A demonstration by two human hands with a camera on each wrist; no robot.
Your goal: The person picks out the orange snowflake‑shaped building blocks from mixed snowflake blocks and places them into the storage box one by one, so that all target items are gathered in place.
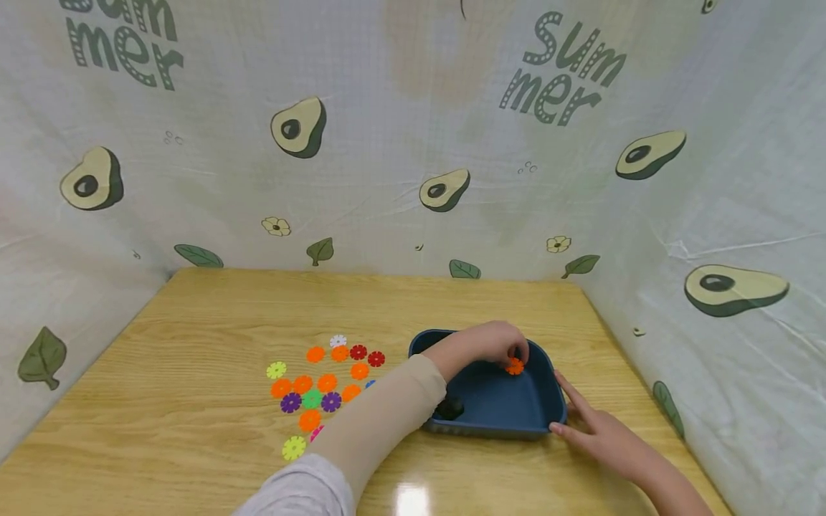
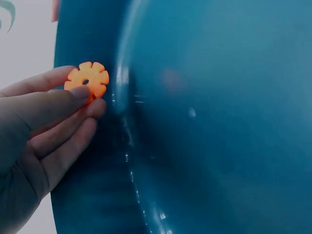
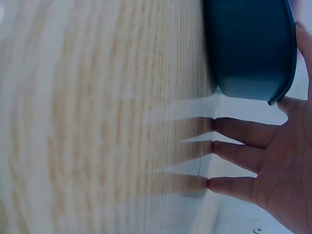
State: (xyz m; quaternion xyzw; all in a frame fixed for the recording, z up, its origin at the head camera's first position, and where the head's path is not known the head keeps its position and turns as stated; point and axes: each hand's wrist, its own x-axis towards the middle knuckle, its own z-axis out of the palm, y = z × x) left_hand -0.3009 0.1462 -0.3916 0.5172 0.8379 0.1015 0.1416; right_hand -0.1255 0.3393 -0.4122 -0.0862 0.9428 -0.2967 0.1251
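Note:
My left hand reaches into a dark blue plastic box and pinches an orange flower-shaped disc between thumb and fingers. In the left wrist view the disc is upright, with notches round its edge and a small hole in its middle, close to the box wall. My right hand is at the box's right end, with thumb and forefinger touching the rim. Its other fingers are spread and straight, tips down at the table, in the right wrist view. My left forearm hides part of the box.
Left of the box, several notched discs lie on the wooden table: orange, a green disc, purple, red, yellow, pink and white. A dark object sits in the box's near left corner. Patterned cloth hangs behind and at both sides.

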